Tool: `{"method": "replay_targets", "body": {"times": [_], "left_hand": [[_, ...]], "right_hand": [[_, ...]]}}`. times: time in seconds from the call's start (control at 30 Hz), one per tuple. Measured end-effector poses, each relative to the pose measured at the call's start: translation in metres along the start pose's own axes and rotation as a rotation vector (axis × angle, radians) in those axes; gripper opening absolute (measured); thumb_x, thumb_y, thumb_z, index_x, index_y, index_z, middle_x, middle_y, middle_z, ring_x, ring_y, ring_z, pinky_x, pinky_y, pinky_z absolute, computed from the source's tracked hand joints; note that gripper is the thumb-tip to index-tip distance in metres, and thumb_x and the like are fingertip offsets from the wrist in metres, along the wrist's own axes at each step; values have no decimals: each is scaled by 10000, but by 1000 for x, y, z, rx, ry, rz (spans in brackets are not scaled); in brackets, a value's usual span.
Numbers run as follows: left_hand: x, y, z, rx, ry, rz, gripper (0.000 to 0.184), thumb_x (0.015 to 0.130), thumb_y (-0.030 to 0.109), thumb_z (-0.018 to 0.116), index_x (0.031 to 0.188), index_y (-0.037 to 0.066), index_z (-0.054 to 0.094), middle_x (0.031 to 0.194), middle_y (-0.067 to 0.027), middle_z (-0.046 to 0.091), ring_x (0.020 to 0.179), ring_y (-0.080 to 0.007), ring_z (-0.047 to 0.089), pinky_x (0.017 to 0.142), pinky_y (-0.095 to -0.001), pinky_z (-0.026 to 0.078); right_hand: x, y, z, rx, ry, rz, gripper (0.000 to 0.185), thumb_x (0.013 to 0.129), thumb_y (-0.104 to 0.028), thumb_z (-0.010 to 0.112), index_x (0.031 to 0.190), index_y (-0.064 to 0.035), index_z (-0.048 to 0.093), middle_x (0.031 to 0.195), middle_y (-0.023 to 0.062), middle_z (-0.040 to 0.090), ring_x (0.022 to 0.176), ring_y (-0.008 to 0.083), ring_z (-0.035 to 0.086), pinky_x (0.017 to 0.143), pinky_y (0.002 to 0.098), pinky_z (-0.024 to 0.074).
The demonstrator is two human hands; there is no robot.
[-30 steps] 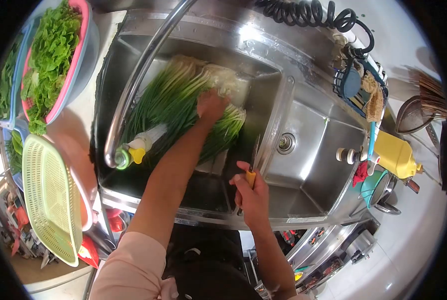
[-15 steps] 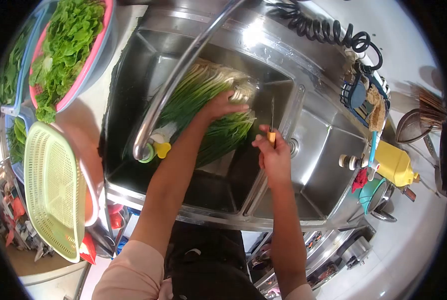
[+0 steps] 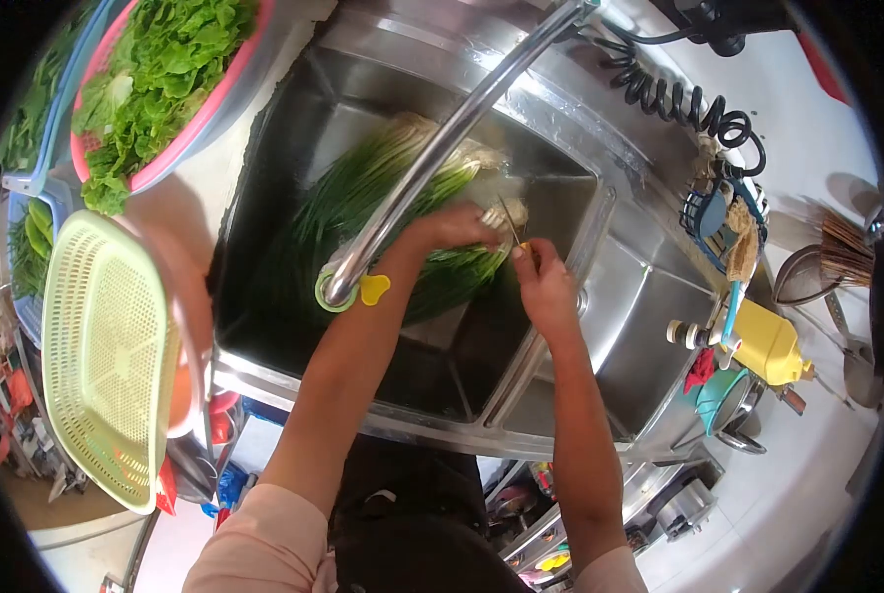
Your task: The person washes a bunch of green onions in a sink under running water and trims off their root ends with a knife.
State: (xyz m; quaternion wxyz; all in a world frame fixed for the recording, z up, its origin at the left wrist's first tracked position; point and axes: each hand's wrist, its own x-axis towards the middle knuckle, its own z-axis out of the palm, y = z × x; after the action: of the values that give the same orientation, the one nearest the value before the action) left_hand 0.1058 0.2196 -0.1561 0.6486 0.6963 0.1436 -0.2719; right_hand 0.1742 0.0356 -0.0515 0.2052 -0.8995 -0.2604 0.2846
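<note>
Long green onions (image 3: 358, 188) lie in bundles in the left basin of a steel sink (image 3: 422, 371), their pale root ends pointing right. My left hand (image 3: 452, 227) is closed around the white ends of some of them. In my right hand (image 3: 547, 292) is a small knife (image 3: 510, 219) with a yellow-orange handle. Its blade points up and touches or nearly touches the root ends beside my left fingers; I cannot tell which. The curved faucet (image 3: 442, 148) crosses above the onions and hides part of them.
Leafy greens fill a pink-rimmed basket (image 3: 137, 182) at upper left, above a pale green colander (image 3: 106, 366). A yellow heart-shaped tag (image 3: 374, 289) hangs by the faucet mouth. The right basin (image 3: 639, 287) adjoins. A yellow jug (image 3: 770, 344), a strainer (image 3: 802, 275) and a brush holder (image 3: 701, 219) are at right.
My right hand has brought the knife left and up to the root ends. My left hand has moved slightly right and down with the onions. The camera view has shifted a little.
</note>
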Motion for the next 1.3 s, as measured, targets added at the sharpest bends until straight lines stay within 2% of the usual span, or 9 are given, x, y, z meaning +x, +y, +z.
{"method": "replay_targets", "body": {"times": [0.03,0.23,0.43,0.63,0.73,0.83,0.93,1.13,1.3], "left_hand": [[-3,-4,7,13,93,67,557,817,544,657,1043,37,710,955,-189,698,920,-296,665,810,-450,491],[9,-25,45,340,629,106,477,923,489,583,994,30,690,948,-249,684,907,-424,662,812,-503,506],[1,-13,52,253,678,111,337,914,321,589,913,-7,668,909,-245,685,899,-432,655,818,-524,488],[3,-11,60,344,777,42,275,893,262,628,1052,40,668,927,-243,690,901,-437,656,826,-538,499],[-6,-4,63,401,840,82,256,911,276,605,938,27,659,876,-216,700,868,-407,674,809,-513,498],[-11,5,59,353,774,-83,258,923,285,582,963,37,640,890,-204,702,899,-405,667,822,-513,498],[-7,-4,55,345,834,30,275,938,315,565,992,55,634,913,-207,699,921,-416,658,834,-520,497],[-18,-1,48,283,716,-21,374,981,393,530,1202,110,636,1042,-209,688,956,-422,645,852,-530,488],[-12,-18,60,315,794,93,391,967,394,569,1228,111,637,1016,-212,682,935,-413,645,838,-503,498]], "right_hand": [[0,-1,1,-40,15,-58,339,984,-354,560,1137,-54,598,940,254,688,920,459,657,797,543,502],[7,-10,18,-207,77,-161,323,985,-380,554,1118,-93,618,876,226,699,846,466,663,766,558,509],[9,-17,20,-252,51,-135,325,981,-387,544,1048,-91,661,839,228,696,831,472,662,748,566,516],[11,-27,22,-342,84,-56,333,968,-403,549,1008,-104,690,843,233,695,842,467,666,749,568,525],[23,-31,25,-342,49,29,353,969,-427,530,1001,-119,700,857,223,699,845,463,669,751,559,532],[25,-23,26,-350,44,-12,385,967,-460,515,1010,-124,699,884,215,704,849,456,673,764,547,535],[18,-19,21,-296,104,-52,396,964,-477,509,1028,-136,700,896,203,708,865,446,674,780,537,533],[29,-18,24,-214,44,-10,339,969,-422,530,1088,-154,699,921,209,704,900,439,668,790,526,528],[38,5,32,-67,11,-116,383,980,-413,540,1105,-81,684,934,227,700,853,414,678,763,497,532]]}}
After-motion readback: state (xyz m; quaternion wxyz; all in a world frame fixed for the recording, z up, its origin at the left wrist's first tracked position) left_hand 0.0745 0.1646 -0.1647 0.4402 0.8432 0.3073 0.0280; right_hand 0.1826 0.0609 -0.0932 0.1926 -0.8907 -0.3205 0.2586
